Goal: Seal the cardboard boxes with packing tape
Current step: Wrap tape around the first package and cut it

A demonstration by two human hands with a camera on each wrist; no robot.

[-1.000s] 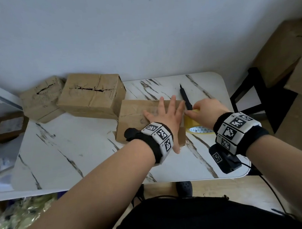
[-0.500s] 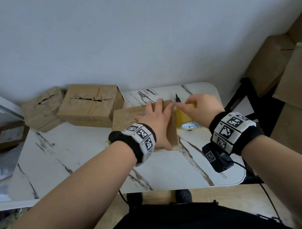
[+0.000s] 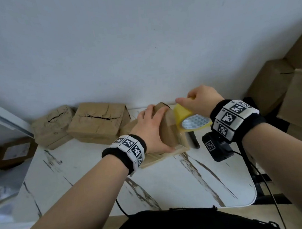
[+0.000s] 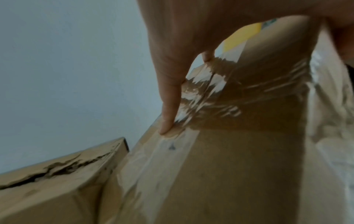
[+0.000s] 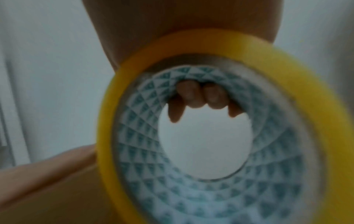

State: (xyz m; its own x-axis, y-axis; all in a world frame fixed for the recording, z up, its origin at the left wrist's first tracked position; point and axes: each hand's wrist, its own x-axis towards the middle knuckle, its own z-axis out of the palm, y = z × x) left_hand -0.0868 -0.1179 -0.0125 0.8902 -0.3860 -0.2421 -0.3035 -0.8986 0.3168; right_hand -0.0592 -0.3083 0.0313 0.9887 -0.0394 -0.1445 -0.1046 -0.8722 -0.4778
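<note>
A small cardboard box point(image 3: 169, 131) stands tilted up on its near edge on the white marble table point(image 3: 170, 185). My left hand point(image 3: 151, 127) lies over its left face, fingers straight and reaching the top edge; in the left wrist view a fingertip point(image 4: 166, 127) presses a clear tape strip point(image 4: 162, 159) on the box point(image 4: 239, 166). My right hand point(image 3: 201, 99) holds the yellow tape roll point(image 3: 184, 111) above the box's upper right corner. Its fingers point(image 5: 199, 97) curl through the roll point(image 5: 122, 136). A glossy stretch of tape runs from the roll down the box's right face.
Two cardboard boxes with torn tops, one point(image 3: 100, 122) and another point(image 3: 51, 125), sit at the table's back left against the wall. A black tool point(image 3: 194, 140) lies just right of the tilted box. Larger boxes point(image 3: 299, 102) are stacked off the table's right side.
The box lay flat under my left hand; it now stands tipped up. My right hand has lifted the tape roll from the table to the box's top, drawing tape along.
</note>
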